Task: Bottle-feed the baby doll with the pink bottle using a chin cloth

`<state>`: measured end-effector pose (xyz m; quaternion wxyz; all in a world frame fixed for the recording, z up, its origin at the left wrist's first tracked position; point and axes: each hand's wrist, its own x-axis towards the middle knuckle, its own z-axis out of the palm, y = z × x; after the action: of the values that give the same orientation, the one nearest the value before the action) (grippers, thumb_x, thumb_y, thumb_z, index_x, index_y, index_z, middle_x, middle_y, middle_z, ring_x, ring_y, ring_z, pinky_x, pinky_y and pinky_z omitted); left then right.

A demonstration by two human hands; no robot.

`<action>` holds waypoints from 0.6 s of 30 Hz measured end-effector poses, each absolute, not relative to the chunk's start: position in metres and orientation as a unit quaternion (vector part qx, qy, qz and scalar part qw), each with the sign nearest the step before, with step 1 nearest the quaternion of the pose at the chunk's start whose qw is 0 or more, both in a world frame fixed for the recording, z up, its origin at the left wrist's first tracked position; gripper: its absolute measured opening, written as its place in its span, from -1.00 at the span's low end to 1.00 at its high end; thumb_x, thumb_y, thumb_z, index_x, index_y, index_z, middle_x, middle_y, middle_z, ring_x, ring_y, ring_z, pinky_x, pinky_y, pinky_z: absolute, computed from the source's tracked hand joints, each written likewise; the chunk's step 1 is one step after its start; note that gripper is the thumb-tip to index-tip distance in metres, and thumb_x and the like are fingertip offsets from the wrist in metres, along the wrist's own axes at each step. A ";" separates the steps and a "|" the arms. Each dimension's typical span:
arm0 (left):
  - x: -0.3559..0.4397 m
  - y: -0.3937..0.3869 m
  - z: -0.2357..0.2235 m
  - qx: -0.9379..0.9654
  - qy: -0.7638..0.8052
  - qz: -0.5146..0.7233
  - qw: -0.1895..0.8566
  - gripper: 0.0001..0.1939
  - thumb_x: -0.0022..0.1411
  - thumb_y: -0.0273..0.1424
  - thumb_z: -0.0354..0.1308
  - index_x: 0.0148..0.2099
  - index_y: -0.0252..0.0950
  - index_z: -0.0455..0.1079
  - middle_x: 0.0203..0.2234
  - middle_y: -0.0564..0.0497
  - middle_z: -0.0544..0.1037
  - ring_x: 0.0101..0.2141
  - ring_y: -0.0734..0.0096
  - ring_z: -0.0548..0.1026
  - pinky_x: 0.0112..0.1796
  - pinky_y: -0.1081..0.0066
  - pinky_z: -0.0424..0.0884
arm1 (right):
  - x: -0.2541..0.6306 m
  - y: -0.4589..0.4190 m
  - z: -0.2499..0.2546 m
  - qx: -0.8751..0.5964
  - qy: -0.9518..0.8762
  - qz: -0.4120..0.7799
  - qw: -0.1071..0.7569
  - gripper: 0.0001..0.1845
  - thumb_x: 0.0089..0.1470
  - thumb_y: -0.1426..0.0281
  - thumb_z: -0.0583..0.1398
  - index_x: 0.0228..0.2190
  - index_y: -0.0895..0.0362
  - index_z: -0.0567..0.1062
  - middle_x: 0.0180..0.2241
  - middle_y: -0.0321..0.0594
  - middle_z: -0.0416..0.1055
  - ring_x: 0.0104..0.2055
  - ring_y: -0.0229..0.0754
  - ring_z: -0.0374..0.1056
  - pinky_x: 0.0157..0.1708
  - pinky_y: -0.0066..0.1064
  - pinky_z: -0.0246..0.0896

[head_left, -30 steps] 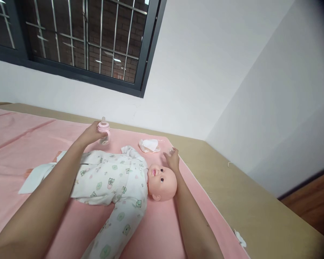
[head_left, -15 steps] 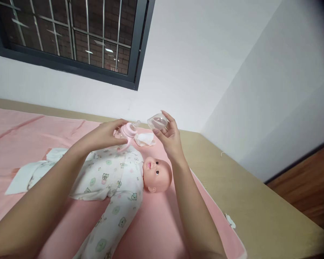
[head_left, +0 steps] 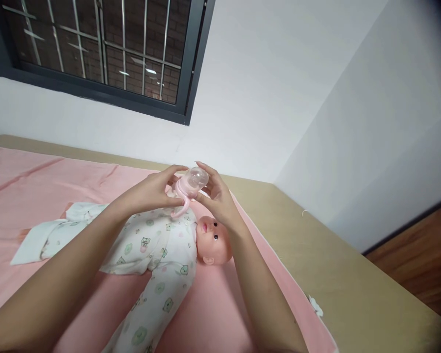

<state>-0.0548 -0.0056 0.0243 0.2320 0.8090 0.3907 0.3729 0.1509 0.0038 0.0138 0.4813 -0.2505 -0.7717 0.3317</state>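
Note:
My left hand point(head_left: 155, 191) is closed around a baby bottle point(head_left: 184, 188) with a pink collar and pink handles, tilted with its top toward the right. A clear dome-shaped cap point(head_left: 198, 177) covers the bottle's teat end. The fingers of my right hand point(head_left: 217, 194) are curled around that cap from the right side. Below the bottle lies a baby doll point(head_left: 213, 242) on its back, dressed in a white outfit point(head_left: 147, 245) with green bear prints. My hands hide part of the bottle's body.
The doll lies on a pink sheet point(head_left: 206, 304) over a wooden surface point(head_left: 294, 235). White walls point(head_left: 250, 98) and a barred window point(head_left: 95, 49) stand behind. A small white item point(head_left: 315, 306) rests by the sheet's right edge.
My right hand has brought the clear cap left and down onto the bottle's teat end. My left hand and the bottle have shifted slightly to the right.

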 end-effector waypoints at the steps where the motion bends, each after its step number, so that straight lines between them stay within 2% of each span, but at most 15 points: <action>1: -0.055 -0.005 0.024 0.804 0.394 0.375 0.239 -0.20 0.05 -0.24 0.27 0.31 -0.15 0.11 -0.05 -0.07 0.50 -0.05 0.06 0.48 -0.16 0.26 0.43 | 0.151 0.003 0.014 -0.250 -0.773 0.338 0.474 -0.20 -0.01 0.08 0.33 0.22 -0.18 0.22 0.20 -0.22 0.24 0.21 -0.04 0.24 0.23 -0.08 0.17; 4: -0.054 -0.003 0.023 0.788 0.404 0.393 0.249 -0.11 0.03 -0.23 0.28 0.36 -0.16 0.01 -0.04 -0.09 0.50 -0.03 0.05 0.47 -0.15 0.25 0.43 | 0.153 0.003 0.016 -0.247 -0.766 0.365 0.468 -0.17 0.02 0.00 0.28 0.26 -0.22 0.13 0.22 -0.22 0.22 0.22 -0.02 0.23 0.22 -0.03 0.18; 7: -0.054 -0.001 0.022 0.771 0.400 0.423 0.258 -0.12 0.05 -0.25 0.27 0.37 -0.18 0.00 -0.05 -0.11 0.50 -0.01 0.05 0.46 -0.14 0.24 0.43 | 0.157 0.010 0.013 -0.252 -0.739 0.385 0.493 -0.24 0.12 -0.09 0.12 0.28 -0.19 0.08 0.21 -0.18 0.23 0.20 -0.02 0.26 0.20 0.03 0.17; 9: -0.054 -0.001 0.022 0.763 0.389 0.441 0.268 -0.14 0.07 -0.26 0.27 0.36 -0.20 0.00 -0.06 -0.11 0.51 0.00 0.06 0.46 -0.11 0.25 0.42 | 0.160 0.015 0.010 -0.267 -0.729 0.394 0.492 -0.26 0.15 -0.09 0.09 0.26 -0.14 0.09 0.17 -0.13 0.27 0.16 -0.03 0.29 0.20 0.04 0.15; 14: -0.052 -0.003 0.023 0.766 0.377 0.442 0.277 -0.14 0.10 -0.24 0.28 0.37 -0.18 -0.02 -0.01 -0.09 0.50 0.06 0.06 0.42 -0.03 0.21 0.38 | 0.161 0.016 0.006 -0.274 -0.753 0.431 0.415 -0.11 0.01 0.11 0.32 0.26 -0.08 0.05 0.10 -0.10 0.32 0.14 -0.06 0.31 0.19 -0.02 0.20; 18: -0.048 -0.003 0.019 0.768 0.366 0.445 0.280 -0.13 0.12 -0.21 0.29 0.37 -0.19 -0.03 0.01 -0.12 0.49 0.08 0.05 0.41 0.03 0.16 0.34 | 0.156 0.010 0.007 -0.255 -0.749 0.457 0.407 0.01 -0.09 0.22 0.40 0.27 -0.09 0.00 0.16 -0.11 0.27 0.14 -0.07 0.33 0.22 -0.04 0.18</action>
<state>-0.0482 -0.0030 0.0190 0.2804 0.7680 0.3656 0.4449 0.1559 0.0099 0.0071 0.4074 -0.2545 -0.7488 0.4566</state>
